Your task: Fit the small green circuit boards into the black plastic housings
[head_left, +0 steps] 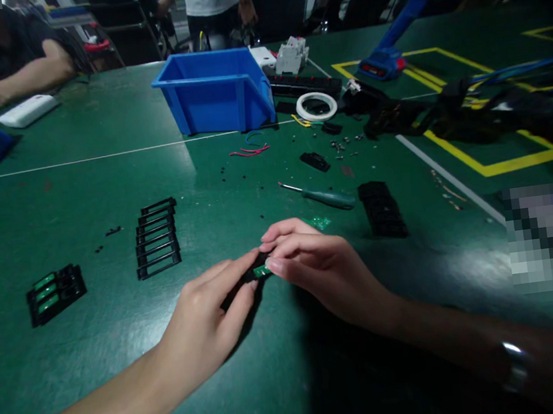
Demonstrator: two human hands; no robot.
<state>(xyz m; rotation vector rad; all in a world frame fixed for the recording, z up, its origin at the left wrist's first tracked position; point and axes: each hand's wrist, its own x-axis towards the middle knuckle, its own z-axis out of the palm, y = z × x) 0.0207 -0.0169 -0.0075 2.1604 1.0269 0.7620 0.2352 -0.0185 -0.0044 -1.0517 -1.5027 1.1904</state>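
Observation:
Both hands meet over the front middle of the green table. My left hand grips a small black plastic housing, mostly hidden by the fingers. My right hand pinches a small green circuit board at the housing's right end; how far the board sits inside cannot be seen. Just beyond the right hand lie loose green boards. A screwdriver with a dark green handle rests behind them. On the far left, a black housing carries several green boards. Nearer stands a black ladder-like frame.
A blue bin stands at the back, beside a white ring. Red wires and small screws lie in front. A black slotted part is to the right. A blue power tool stands back right. Other people sit or stand beyond.

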